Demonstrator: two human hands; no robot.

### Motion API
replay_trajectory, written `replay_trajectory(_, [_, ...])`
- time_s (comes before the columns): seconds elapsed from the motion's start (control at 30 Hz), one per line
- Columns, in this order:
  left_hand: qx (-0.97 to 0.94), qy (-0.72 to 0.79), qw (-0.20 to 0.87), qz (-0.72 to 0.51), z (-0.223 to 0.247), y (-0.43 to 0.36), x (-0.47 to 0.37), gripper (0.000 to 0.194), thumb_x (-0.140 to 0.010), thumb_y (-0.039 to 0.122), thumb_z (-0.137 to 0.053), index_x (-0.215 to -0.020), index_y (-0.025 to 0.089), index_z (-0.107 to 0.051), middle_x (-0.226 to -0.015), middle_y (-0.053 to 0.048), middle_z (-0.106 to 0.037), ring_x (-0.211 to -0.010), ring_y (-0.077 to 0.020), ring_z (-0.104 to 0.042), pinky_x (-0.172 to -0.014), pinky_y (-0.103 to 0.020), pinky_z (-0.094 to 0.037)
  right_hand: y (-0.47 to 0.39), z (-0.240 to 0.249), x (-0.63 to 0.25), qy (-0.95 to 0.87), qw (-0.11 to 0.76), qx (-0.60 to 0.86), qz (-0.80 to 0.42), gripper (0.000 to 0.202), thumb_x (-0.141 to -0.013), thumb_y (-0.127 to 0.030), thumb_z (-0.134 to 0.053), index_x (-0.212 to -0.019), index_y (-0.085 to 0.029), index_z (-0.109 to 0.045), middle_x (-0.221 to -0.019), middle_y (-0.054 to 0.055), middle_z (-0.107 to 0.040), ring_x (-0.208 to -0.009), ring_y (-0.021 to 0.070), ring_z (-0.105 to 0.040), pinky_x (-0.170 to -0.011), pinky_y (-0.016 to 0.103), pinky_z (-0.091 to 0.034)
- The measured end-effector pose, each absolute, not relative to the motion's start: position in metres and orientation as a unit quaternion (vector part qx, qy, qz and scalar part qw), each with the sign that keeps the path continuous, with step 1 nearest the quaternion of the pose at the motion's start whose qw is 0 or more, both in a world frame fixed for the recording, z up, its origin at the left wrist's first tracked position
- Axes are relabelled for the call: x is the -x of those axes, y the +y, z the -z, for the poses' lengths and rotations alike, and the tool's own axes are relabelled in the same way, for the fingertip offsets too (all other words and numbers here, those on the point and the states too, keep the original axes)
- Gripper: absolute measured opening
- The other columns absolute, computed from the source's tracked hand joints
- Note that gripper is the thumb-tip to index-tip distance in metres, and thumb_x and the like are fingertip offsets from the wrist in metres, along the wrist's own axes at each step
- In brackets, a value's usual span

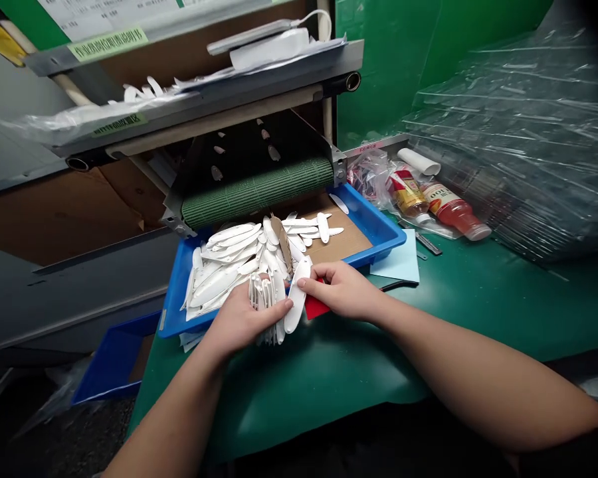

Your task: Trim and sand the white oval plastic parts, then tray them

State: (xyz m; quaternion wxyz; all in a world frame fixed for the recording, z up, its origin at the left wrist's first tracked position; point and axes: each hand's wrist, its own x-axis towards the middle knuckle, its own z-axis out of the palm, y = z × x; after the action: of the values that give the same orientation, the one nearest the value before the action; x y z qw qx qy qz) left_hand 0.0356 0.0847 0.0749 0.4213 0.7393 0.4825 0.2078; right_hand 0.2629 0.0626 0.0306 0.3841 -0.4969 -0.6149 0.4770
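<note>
My left hand [239, 318] is closed around a stack of long white oval plastic pieces [266, 295], stood edge to edge. Between the thumb and fingers of my right hand [339, 289] is a single white oval plastic piece [298, 299], held tilted just beside the stack. Beyond both hands lies a blue tray [386, 242] lined with brown cardboard, its left side heaped with loose white pieces [229, 265]. A strip of cardboard [280, 242] stands among the heap. Something flat and red [316, 307] shows under my right hand.
A green conveyor belt [259, 189] ends above the tray, carrying several small pieces. To the right lie drink bottles [453, 209], a light blue paper [398, 259], a cutter knife [428, 243] and stacked clear plastic trays [518, 146]. Another blue tray [109, 362] sits lower left. A shelf [204, 93] hangs overhead.
</note>
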Motion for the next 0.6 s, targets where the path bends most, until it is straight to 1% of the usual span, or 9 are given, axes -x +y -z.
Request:
replay_trajectory(0.07, [-0.743,0.469,0.431,-0.205,-0.065,0.084,-0.032,0.038,-0.086,0.045,-0.078,-0.113,0.018,-0.073,-0.109,-0.008,-0.079,-0.096,-0.0267,-0.074,-0.083,-0.037,-0.06,0.061,-0.031,-0.26,-0.622,0.365,0.498,-0.482,0.045,-0.094,-0.058,-0.066,-0.073,-0.017,-0.062,-0.067,-0.003,-0.052,-0.065,0.012,-0.044,-0.058,0.025,-0.032])
replay_trajectory(0.13, [-0.748,0.466,0.429,-0.198,-0.058,0.08,-0.029,0.035,-0.088,0.044,-0.077,-0.11,0.018,-0.073,-0.105,-0.007,-0.079,-0.092,-0.0251,-0.074,-0.08,-0.035,-0.06,0.057,-0.032,-0.255,-0.628,0.346,0.5,-0.486,0.046,-0.095,-0.057,-0.064,-0.072,-0.018,-0.06,-0.066,-0.003,-0.05,-0.065,0.0116,-0.043,-0.058,0.025,-0.031])
replay_trajectory(0.27, [-0.744,0.471,0.432,-0.195,-0.051,0.071,-0.029,0.026,-0.09,0.043,-0.074,-0.097,0.019,-0.071,-0.083,-0.002,-0.074,-0.072,-0.0181,-0.066,-0.064,-0.029,-0.053,0.051,-0.032,-0.246,-0.633,0.316,0.496,-0.503,0.045,-0.097,-0.055,-0.062,-0.073,-0.018,-0.06,-0.071,-0.002,-0.056,-0.068,0.0121,-0.047,-0.06,0.025,-0.033])
replay_trajectory(0.33, [-0.739,0.474,0.436,-0.195,-0.05,0.068,-0.03,0.024,-0.089,0.042,-0.073,-0.092,0.019,-0.069,-0.077,0.0,-0.071,-0.066,-0.0163,-0.063,-0.059,-0.027,-0.05,0.049,-0.031,-0.244,-0.636,0.308,0.495,-0.506,0.044,-0.098,-0.054,-0.062,-0.074,-0.017,-0.06,-0.073,-0.001,-0.059,-0.069,0.0122,-0.048,-0.06,0.025,-0.034])
replay_trajectory(0.47, [-0.734,0.475,0.443,-0.199,-0.048,0.066,-0.031,0.02,-0.088,0.038,-0.073,-0.088,0.018,-0.068,-0.069,0.002,-0.066,-0.059,-0.0131,-0.057,-0.053,-0.024,-0.045,0.047,-0.034,-0.248,-0.659,0.291,0.489,-0.491,0.044,-0.101,-0.053,-0.062,-0.075,-0.017,-0.062,-0.073,-0.002,-0.06,-0.068,0.0109,-0.048,-0.059,0.024,-0.034])
replay_trajectory(0.53, [-0.742,0.467,0.435,-0.206,-0.047,0.064,-0.031,0.017,-0.087,0.034,-0.073,-0.088,0.018,-0.069,-0.066,0.004,-0.064,-0.055,-0.0114,-0.053,-0.051,-0.023,-0.043,0.048,-0.039,-0.255,-0.677,0.28,0.471,-0.49,0.041,-0.1,-0.05,-0.066,-0.076,-0.017,-0.063,-0.071,-0.003,-0.06,-0.066,0.0101,-0.049,-0.059,0.024,-0.034])
replay_trajectory(0.6, [-0.759,0.457,0.414,-0.211,-0.048,0.063,-0.03,0.014,-0.086,0.032,-0.073,-0.09,0.018,-0.071,-0.065,0.005,-0.065,-0.054,-0.0108,-0.053,-0.051,-0.023,-0.044,0.049,-0.047,-0.263,-0.677,0.292,0.469,-0.485,0.038,-0.097,-0.048,-0.071,-0.076,-0.016,-0.067,-0.07,-0.003,-0.062,-0.066,0.0098,-0.05,-0.059,0.023,-0.036])
